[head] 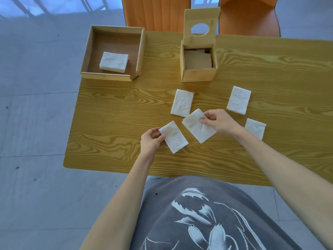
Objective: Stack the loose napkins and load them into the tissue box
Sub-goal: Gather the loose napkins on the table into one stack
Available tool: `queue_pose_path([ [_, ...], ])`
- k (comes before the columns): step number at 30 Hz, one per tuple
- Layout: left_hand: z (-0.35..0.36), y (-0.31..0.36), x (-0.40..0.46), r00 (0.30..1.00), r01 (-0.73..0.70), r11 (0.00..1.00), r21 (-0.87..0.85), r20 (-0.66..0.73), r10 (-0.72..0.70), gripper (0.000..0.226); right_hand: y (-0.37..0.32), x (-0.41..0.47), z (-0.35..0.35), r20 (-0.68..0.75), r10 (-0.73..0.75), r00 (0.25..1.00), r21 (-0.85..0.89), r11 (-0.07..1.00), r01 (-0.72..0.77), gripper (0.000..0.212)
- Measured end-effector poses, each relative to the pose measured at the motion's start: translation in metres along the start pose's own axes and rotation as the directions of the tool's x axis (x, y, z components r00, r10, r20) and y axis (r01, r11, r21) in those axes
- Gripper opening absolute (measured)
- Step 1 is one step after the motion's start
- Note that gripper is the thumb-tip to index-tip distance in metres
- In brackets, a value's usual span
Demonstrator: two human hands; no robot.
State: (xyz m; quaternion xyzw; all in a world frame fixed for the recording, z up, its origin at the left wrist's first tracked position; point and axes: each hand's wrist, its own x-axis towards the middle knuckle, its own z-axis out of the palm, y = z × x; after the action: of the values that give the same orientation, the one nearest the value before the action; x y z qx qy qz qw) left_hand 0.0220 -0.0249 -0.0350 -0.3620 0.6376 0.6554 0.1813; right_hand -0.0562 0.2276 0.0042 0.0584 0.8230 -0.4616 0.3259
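Several white folded napkins lie on the wooden table (111,112). My left hand (151,141) pinches the corner of one napkin (173,137) near the table's middle front. My right hand (217,121) grips another napkin (198,127) just to the right of it, tilted. Loose napkins rest behind at the centre (182,102), at the right (238,100), and beside my right forearm (255,128). The wooden tissue box (198,73) stands at the back with its lid (201,27), which has a round hole, hinged upright.
A shallow wooden tray (106,76) at the back left holds a stack of napkins (113,62). Two orange chairs (155,13) stand behind the table. The table's left edge drops to a grey tiled floor.
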Motion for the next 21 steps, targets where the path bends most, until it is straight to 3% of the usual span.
queue_pose_path([
  [3,-0.003,-0.002,0.002,0.999,0.028,0.994,-0.102,0.024,-0.026,0.023,-0.009,0.000,0.022,0.044,0.017,0.999,0.211,0.977,-0.026,0.007],
  [9,-0.009,-0.003,0.009,0.995,0.089,0.978,-0.187,0.063,-0.078,0.011,-0.019,0.012,0.077,0.075,0.062,0.995,0.279,0.957,-0.080,0.013],
  [12,-0.012,-0.001,0.011,0.989,0.132,0.966,-0.221,0.093,-0.114,0.008,-0.018,0.015,0.093,0.010,0.085,0.996,0.279,0.956,-0.085,0.016],
  [15,-0.013,0.002,0.012,0.986,0.156,0.957,-0.244,0.098,-0.135,0.011,-0.017,0.016,0.102,-0.089,0.075,0.993,0.200,0.978,-0.056,0.020],
  [21,-0.014,0.006,0.014,0.983,0.163,0.958,-0.235,0.119,-0.138,0.016,-0.020,0.017,0.113,-0.261,-0.002,0.965,-0.133,0.990,-0.034,0.024],
])
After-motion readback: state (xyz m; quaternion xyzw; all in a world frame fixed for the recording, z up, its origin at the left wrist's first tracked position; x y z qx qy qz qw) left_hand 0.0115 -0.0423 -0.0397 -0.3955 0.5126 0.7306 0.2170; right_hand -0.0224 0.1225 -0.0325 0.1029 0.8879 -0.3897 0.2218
